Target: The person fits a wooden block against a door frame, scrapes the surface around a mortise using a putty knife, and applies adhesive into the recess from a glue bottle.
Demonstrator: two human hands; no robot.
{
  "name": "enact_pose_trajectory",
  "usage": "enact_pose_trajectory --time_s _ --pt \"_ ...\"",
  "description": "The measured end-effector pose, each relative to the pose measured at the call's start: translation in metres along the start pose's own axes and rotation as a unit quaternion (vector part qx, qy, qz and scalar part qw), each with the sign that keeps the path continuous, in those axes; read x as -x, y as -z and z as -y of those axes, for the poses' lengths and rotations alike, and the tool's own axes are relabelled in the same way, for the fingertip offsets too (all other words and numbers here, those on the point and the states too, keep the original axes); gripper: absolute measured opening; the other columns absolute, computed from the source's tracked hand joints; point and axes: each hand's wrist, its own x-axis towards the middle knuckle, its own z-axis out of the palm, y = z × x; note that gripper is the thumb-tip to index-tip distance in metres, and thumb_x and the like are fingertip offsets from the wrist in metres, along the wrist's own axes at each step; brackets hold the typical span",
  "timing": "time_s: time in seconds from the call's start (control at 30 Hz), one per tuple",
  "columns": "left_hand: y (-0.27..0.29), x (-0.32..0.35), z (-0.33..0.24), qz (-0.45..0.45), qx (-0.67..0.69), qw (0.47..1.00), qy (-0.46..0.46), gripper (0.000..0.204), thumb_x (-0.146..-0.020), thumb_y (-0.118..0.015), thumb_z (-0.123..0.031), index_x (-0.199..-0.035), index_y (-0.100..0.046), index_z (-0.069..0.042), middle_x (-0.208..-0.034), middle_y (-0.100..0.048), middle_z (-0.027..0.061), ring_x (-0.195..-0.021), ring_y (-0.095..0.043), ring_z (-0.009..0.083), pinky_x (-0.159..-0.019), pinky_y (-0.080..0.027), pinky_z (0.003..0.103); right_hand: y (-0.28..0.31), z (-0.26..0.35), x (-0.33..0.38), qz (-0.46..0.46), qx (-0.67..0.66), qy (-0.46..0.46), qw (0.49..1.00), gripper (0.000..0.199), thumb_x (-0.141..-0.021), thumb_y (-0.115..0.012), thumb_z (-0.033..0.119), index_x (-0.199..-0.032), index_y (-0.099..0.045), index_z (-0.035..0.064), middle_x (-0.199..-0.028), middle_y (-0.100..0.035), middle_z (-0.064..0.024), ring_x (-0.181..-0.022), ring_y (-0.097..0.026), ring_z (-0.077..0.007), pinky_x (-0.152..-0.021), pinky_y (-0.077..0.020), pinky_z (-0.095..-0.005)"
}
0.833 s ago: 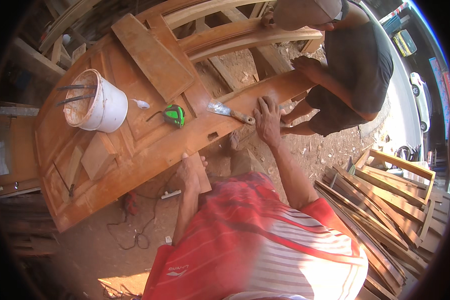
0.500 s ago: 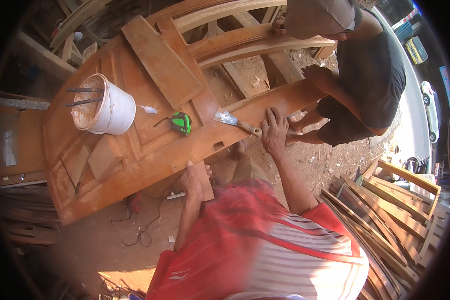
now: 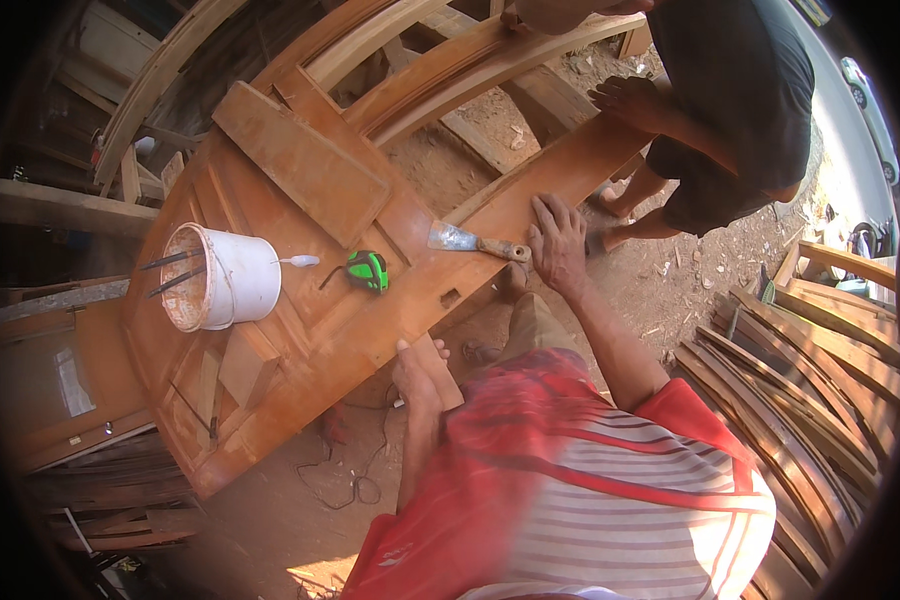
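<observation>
A brown wooden door [image 3: 370,335] lies flat before me. At its near edge, my left hand [image 3: 417,382] grips a small flat piece of wood [image 3: 438,368], thumb on one side and fingertips showing at the other. My right hand [image 3: 560,250] rests palm down on the door farther right, fingers stretched out. Just left of those fingers lies a putty knife [image 3: 498,247] with a worn handle and metal blade. Between the hands, a rectangular slot [image 3: 450,297] is cut in the door's edge piece. A green tape measure [image 3: 368,272] sits left of the blade.
A white bucket [image 3: 245,282] with dark sticks stands on the door, near a loose board [image 3: 305,165] and wood blocks [image 3: 248,365]. Another person [image 3: 730,120] stands at the far right, one hand on the door. Timber strips [image 3: 780,400] are piled at right; a cable [image 3: 340,490] lies below.
The whole view has shifted, so the door and bucket appear lower and turned slightly. Both my hands keep their places on the door and the wood piece. The other person leans at the door still.
</observation>
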Motion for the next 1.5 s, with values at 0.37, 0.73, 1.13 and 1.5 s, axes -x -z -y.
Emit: enact_pose_trajectory --time_s 0.37,0.73,1.13,1.5 --pt "0.0029 0.0012 -0.0036 0.014 0.0 1.0 0.006 0.053 -0.114 -0.035 -0.045 -0.127 -0.06 0.0 -0.099 -0.074 0.0132 -0.083 -0.07 0.0217 -0.074 -0.057 0.034 -0.001 0.0016 -0.0007 -0.02 -0.012 0.007 1.0 0.047 -0.095 -0.063 0.019 -0.14 -0.06 0.0034 -0.143 -0.056 -0.0155 -0.131 -0.053 -0.0371 -0.109 -0.0412 -0.0505" --pt "0.0064 -0.0014 -0.0001 0.02 0.003 1.0 0.001 0.058 -0.113 -0.037 -0.05 -0.128 -0.061 0.001 -0.1 -0.075 0.0138 -0.083 -0.071 0.0217 -0.072 -0.056 0.034 -0.0009 0.001 0.0012 -0.02 -0.012 0.006 1.0 0.049 -0.093 -0.064 0.018 -0.139 -0.06 0.0022 -0.143 -0.056 -0.0159 -0.133 -0.051 -0.0365 -0.111 -0.0396 -0.0498" --pt "0.0015 0.0032 -0.0042 0.012 -0.007 1.0 0.003 0.059 -0.113 -0.037 -0.051 -0.128 -0.061 0.001 -0.1 -0.074 0.0141 -0.082 -0.07 0.0218 -0.072 -0.055 0.034 -0.0028 -0.0021 0.0018 -0.022 -0.017 0.01 1.0 0.05 -0.092 -0.065 0.017 -0.139 -0.06 0.0003 -0.143 -0.055 -0.0168 -0.135 -0.05 -0.0367 -0.113 -0.038 -0.0497" --pt "0.004 0.0022 -0.002 0.02 0.01 1.0 0.01 0.056 -0.113 -0.037 -0.05 -0.131 -0.059 -0.001 -0.099 -0.073 0.0136 -0.082 -0.07 0.0222 -0.073 -0.057 0.035 0.0012 0.0013 0.0001 -0.024 -0.013 0.008 1.0 0.05 -0.09 -0.066 0.016 -0.138 -0.061 0.0009 -0.142 -0.056 -0.0159 -0.135 -0.051 -0.0354 -0.113 -0.0381 -0.049"
